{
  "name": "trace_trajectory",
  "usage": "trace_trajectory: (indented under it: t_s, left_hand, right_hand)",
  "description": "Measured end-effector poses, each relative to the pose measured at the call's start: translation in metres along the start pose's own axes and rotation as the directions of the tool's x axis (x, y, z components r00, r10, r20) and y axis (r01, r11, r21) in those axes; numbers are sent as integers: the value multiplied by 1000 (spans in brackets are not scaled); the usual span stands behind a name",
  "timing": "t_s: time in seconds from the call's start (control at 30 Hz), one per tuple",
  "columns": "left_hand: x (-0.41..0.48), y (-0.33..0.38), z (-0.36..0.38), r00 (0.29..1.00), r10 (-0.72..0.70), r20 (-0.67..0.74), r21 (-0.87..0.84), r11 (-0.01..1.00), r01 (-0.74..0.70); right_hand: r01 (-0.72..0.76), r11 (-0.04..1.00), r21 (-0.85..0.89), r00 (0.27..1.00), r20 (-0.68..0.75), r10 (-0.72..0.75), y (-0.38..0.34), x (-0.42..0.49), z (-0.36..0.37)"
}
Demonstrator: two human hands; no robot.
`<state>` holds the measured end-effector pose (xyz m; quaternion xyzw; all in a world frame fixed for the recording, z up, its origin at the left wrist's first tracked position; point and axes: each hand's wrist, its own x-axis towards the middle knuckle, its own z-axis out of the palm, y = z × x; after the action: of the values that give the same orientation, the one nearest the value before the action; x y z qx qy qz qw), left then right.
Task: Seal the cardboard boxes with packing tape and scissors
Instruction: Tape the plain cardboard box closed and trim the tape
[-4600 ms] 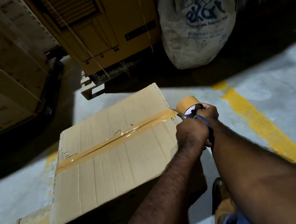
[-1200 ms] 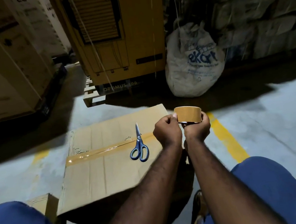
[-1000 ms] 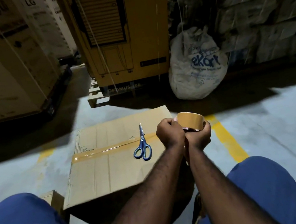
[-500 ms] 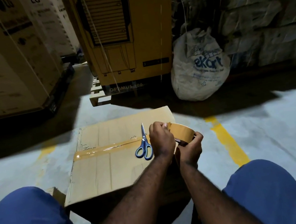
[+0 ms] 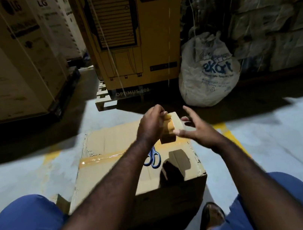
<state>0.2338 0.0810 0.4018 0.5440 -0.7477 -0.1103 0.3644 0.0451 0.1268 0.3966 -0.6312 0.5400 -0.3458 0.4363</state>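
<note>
Straight ahead of me, a tall yellow carton (image 5: 154,35) marked OPTIMUS 100 stands on a wooden pallet (image 5: 103,102). Just right of it, a white ekart sack (image 5: 210,78) slumps on the grey concrete floor (image 5: 287,134). LG cartons (image 5: 2,68) tower on my left on a black pallet (image 5: 65,96). Plastic-wrapped stacks (image 5: 270,18) loom dim on the right. A yellow floor line (image 5: 232,136) crosses the lit patch, with deep shadow beyond.

- Grey floor (image 5: 279,135), yellow line (image 5: 225,128) on the right.
- Box (image 5: 111,140) in the middle, near.
- White sack (image 5: 208,78) far right; pallet (image 5: 103,103) far, middle.
</note>
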Motion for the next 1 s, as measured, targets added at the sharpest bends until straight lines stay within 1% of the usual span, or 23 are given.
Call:
trace_trajectory:
  t_s: [0.03, 0.07, 0.1, 0.13, 0.17, 0.23, 0.3, 0.43, 0.57, 0.67, 0.8, 0.9, 1.0]
  left_hand:
    - [0, 0, 1, 999, 31, 26, 13, 999, -31]
    - [-1, 1, 2, 997, 65, 43, 14, 998, -65]
    - [-3, 2, 5, 993, 102, 54, 11, 995, -103]
    - [-5, 4, 9, 988, 139, 70, 11, 990, -140]
    - [-6, 4, 13, 982, 168, 88, 15, 985, -170]
    - [-8, 3, 20, 976, 193, 99, 5, 981, -194]
    - [-7, -2, 28, 976, 199, 88, -24, 980, -198]
    - [-3, -11, 40, 981, 180, 72, -59, 983, -176]
    - [0, -18, 52, 996, 83, 17, -132, 988, -80]
    - [-2, -19, 60, 1000, -16, -6, -218, 976, 14]
    - [-2, -20, 66, 976, -199, 90, -363, 906, 218]
    - [6, -17, 71, 937, -305, 169, -366, 863, 347]
    - [15, -12, 77, 879, -406, 250, -403, 782, 476]
  right_hand:
    - [38, 999, -23, 997, -63, -40, -6, 5, -3]
    - [69, 994, -87, 992, -96, -77, -8, 11, -5]
    - [92, 983, -159, 990, -88, -107, -9, 17, -6]
    - [111, 972, -208, 991, -52, -124, -9, 22, -7]
    - [127, 968, -218, 991, -11, -132, -6, 27, -7]
    - [140, 980, -140, 990, 35, -137, 2, 35, -10]
    - [122, 991, -47, 992, 36, -121, 11, 42, -14]
    - [131, 985, -109, 991, 30, -129, 26, 61, -19]
    - [177, 962, -208, 984, 33, -174, 27, 78, -20]
    - [189, 962, -197, 980, -25, -198, 34, 87, -18]
    - [184, 952, -247, 971, -105, -215, 45, 94, -10]
    - [171, 940, -294, 965, -143, -220, 47, 96, -9]
    - [177, 925, -337, 955, -169, -244, 50, 97, -14]
